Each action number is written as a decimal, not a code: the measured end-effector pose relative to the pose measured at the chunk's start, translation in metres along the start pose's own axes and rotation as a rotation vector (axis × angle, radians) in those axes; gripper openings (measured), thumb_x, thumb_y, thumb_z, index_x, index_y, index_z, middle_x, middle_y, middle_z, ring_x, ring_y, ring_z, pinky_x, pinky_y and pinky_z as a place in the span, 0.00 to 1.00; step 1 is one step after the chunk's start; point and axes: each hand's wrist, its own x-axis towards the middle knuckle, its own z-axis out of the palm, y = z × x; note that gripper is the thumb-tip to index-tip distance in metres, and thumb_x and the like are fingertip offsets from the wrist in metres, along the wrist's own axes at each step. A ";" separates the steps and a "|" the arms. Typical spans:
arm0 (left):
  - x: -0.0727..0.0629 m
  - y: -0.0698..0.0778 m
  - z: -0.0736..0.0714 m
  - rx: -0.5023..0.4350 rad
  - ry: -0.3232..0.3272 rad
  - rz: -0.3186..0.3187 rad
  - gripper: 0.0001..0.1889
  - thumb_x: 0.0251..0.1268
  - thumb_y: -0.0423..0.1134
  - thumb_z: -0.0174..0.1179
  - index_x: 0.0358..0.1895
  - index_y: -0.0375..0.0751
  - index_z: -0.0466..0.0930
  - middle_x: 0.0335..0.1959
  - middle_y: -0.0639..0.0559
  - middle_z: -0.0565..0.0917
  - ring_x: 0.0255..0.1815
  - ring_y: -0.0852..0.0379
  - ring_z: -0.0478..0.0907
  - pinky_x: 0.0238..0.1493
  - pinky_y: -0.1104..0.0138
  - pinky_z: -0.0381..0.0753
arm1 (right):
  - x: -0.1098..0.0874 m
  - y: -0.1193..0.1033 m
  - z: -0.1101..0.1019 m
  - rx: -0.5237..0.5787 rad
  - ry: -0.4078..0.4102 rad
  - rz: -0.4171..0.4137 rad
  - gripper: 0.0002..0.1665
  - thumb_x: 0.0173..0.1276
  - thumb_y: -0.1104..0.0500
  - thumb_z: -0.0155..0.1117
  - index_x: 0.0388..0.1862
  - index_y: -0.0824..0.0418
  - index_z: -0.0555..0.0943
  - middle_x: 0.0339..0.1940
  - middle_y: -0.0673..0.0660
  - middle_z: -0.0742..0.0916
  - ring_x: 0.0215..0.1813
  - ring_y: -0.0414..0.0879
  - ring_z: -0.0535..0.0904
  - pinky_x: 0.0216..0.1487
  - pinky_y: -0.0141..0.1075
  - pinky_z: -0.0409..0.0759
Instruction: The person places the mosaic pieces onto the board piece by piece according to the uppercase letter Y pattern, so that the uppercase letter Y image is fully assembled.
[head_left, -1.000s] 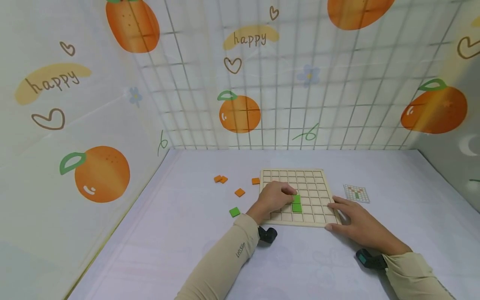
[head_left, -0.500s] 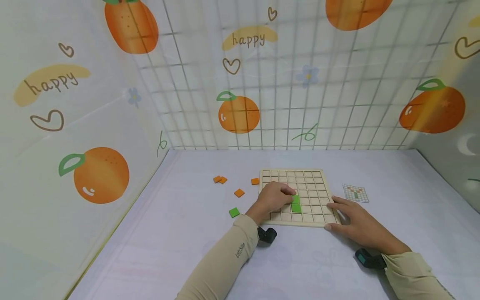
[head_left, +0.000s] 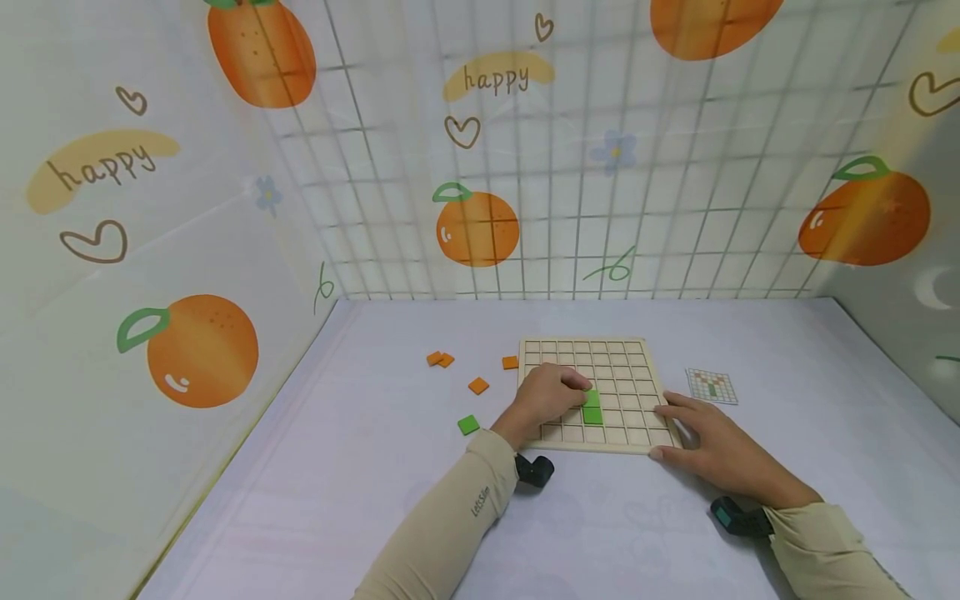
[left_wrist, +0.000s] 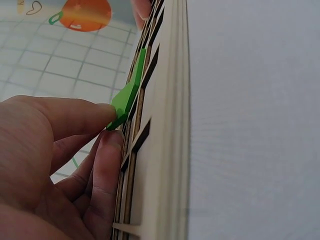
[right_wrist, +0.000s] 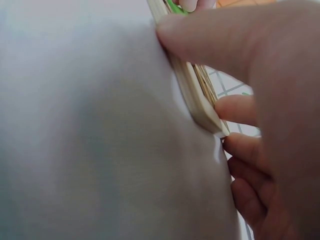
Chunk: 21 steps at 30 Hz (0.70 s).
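My left hand point(head_left: 546, 393) is over the wooden grid board point(head_left: 630, 400), thumb and finger pinching a green square tile point(head_left: 592, 398). In the left wrist view this green piece point(left_wrist: 126, 100) tilts slightly up at the pinched end. Directly in front of it, a second green tile point(head_left: 593, 416) lies in the grid. My right hand point(head_left: 708, 442) grips the board's near right corner, thumb at the front edge and fingers along the right side. In the right wrist view the thumb point(right_wrist: 200, 37) presses against the board's edge point(right_wrist: 192, 95).
Left of the board lie several loose orange tiles point(head_left: 478, 386) and one green tile point(head_left: 468, 425). A small pattern card point(head_left: 712, 387) with a coloured grid lies to the right. Behind the white table point(head_left: 360, 500) stands a printed curtain point(head_left: 375, 167).
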 end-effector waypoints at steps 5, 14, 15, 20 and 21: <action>-0.001 0.000 -0.001 0.007 0.003 0.015 0.06 0.62 0.40 0.69 0.40 0.57 0.90 0.34 0.70 0.83 0.39 0.67 0.77 0.44 0.69 0.75 | 0.000 -0.001 0.000 0.004 -0.001 0.003 0.47 0.61 0.35 0.71 0.67 0.65 0.75 0.75 0.70 0.67 0.74 0.71 0.58 0.66 0.68 0.57; -0.001 -0.001 -0.001 -0.022 0.004 0.019 0.06 0.63 0.40 0.68 0.42 0.54 0.89 0.35 0.68 0.82 0.38 0.66 0.76 0.44 0.67 0.76 | 0.000 -0.002 -0.001 0.006 -0.003 0.003 0.46 0.61 0.35 0.71 0.67 0.66 0.75 0.75 0.70 0.67 0.74 0.71 0.58 0.66 0.68 0.57; -0.002 -0.001 -0.001 -0.035 0.003 0.018 0.07 0.64 0.41 0.68 0.43 0.54 0.89 0.35 0.67 0.83 0.39 0.66 0.77 0.45 0.67 0.76 | 0.000 -0.002 -0.001 0.006 -0.003 0.005 0.46 0.61 0.35 0.71 0.67 0.66 0.75 0.75 0.70 0.67 0.74 0.71 0.58 0.66 0.68 0.57; -0.002 -0.005 -0.003 -0.143 0.003 -0.006 0.07 0.66 0.41 0.65 0.44 0.53 0.89 0.37 0.67 0.83 0.40 0.63 0.77 0.46 0.65 0.77 | 0.000 -0.003 0.001 0.002 -0.002 0.011 0.47 0.61 0.34 0.71 0.67 0.65 0.76 0.74 0.70 0.67 0.73 0.71 0.58 0.66 0.68 0.57; -0.002 -0.005 -0.003 -0.164 0.002 -0.014 0.07 0.67 0.42 0.65 0.45 0.53 0.89 0.37 0.66 0.83 0.39 0.63 0.78 0.46 0.64 0.77 | 0.000 -0.002 0.001 0.004 -0.003 0.013 0.47 0.60 0.34 0.71 0.67 0.65 0.76 0.74 0.70 0.67 0.73 0.71 0.58 0.66 0.69 0.57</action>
